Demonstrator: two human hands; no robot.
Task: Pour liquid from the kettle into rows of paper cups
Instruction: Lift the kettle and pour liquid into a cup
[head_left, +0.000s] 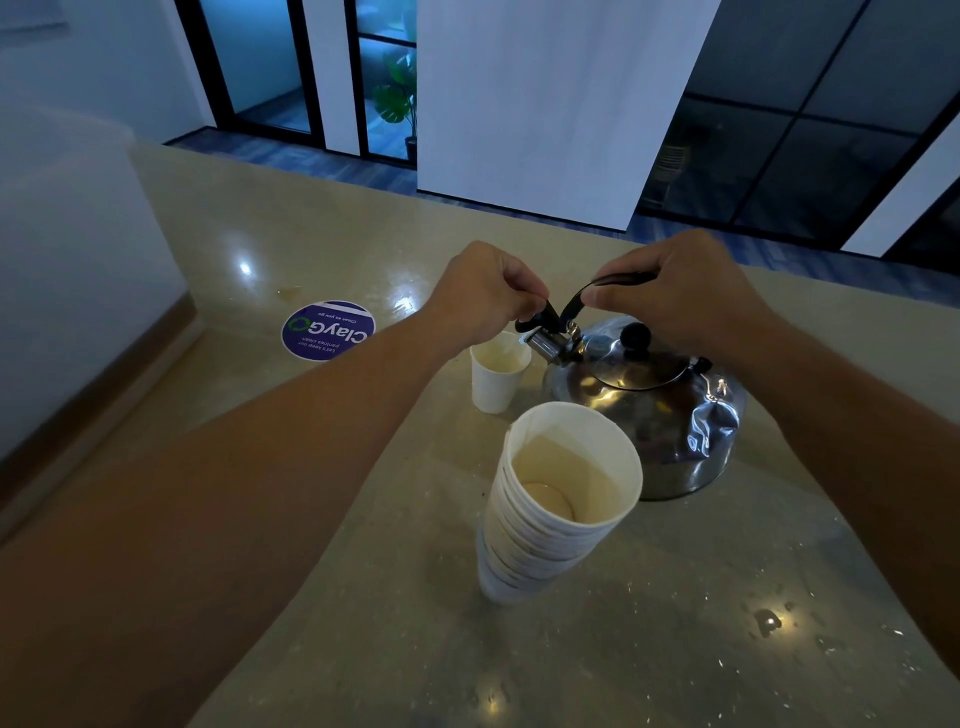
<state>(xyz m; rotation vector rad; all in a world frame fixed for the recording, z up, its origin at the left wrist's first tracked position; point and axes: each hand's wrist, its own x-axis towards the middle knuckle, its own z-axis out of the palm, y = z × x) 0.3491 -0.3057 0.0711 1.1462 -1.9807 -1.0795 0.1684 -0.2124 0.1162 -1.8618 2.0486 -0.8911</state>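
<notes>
A shiny steel kettle (660, 410) with a black lid knob stands on the counter, its spout pointing left over a single white paper cup (496, 376). My left hand (480, 296) pinches the black cap at the spout. My right hand (685, 288) grips the kettle's black handle from above. A tall stack of nested paper cups (556, 499) stands in front of the kettle, nearer to me. No liquid stream shows.
The beige counter (311, 234) carries a round purple sticker (328, 330) to the left of the cups. Water drops lie on the near right surface. A white wall borders the counter's left side; its far edge drops off to the floor beyond.
</notes>
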